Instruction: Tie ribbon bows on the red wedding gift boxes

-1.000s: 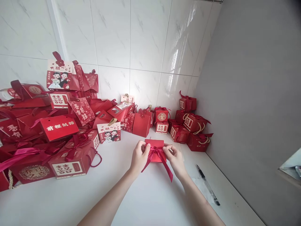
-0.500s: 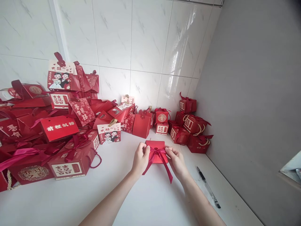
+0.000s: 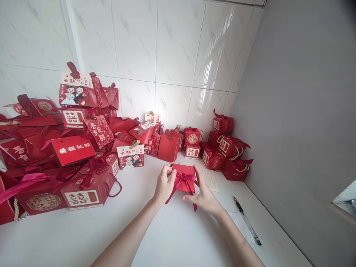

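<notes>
In the head view a small red gift box (image 3: 180,169) is held between my hands over the white table. A dark red ribbon (image 3: 184,178) is tied across its front in a bow, its tails hanging down. My left hand (image 3: 164,185) grips the box's left side, thumb in front by the bow and fingers behind. My right hand (image 3: 204,194) curves round the right side, fingers along the edge and thumb spread near the lower front corner. Part of the right ribbon end is hidden by this hand.
A heap of red gift boxes (image 3: 82,196) covers the table's left and back. More boxes (image 3: 233,146) are stacked at the right, against the grey wall. Lined paper (image 3: 209,180) lies beyond my right hand. A black pen (image 3: 246,218) rests right of my forearm.
My right hand has let go of the bow's right loop and moved round the box's right side, its thumb now lower. The ribbon tails have swung left. My left hand stays on the box.
</notes>
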`<state>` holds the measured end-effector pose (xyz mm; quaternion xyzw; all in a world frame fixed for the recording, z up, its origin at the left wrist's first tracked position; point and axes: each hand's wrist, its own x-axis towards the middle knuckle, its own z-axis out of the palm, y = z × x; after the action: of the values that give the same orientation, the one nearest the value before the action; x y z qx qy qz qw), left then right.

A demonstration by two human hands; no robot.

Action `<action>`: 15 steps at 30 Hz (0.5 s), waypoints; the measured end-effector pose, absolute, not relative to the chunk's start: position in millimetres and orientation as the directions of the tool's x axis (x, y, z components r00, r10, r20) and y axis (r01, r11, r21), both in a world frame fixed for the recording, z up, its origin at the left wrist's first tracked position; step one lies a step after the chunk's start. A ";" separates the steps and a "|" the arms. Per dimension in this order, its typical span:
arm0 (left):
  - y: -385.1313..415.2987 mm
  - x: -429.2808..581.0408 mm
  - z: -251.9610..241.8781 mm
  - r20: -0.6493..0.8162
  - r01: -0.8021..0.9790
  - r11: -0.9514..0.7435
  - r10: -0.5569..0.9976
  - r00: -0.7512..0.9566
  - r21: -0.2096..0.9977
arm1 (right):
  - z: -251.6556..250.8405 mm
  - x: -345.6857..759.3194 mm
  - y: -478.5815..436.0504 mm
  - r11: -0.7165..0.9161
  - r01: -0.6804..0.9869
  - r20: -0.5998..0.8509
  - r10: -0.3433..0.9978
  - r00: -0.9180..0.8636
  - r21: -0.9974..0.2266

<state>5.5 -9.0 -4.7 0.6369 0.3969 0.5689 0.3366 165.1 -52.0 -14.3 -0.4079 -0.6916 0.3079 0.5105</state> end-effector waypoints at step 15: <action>-13.7 3.7 -7.6 0.501 0.201 -0.498 0.865 0.040 0.844 | -19.4 167.7 -52.1 0.532 0.224 0.516 0.847 -0.128 -0.817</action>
<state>3.7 -13.7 -7.6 0.6580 0.4049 0.5621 0.2952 167.7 -52.1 -19.4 -0.3867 -0.6923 0.2908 0.5353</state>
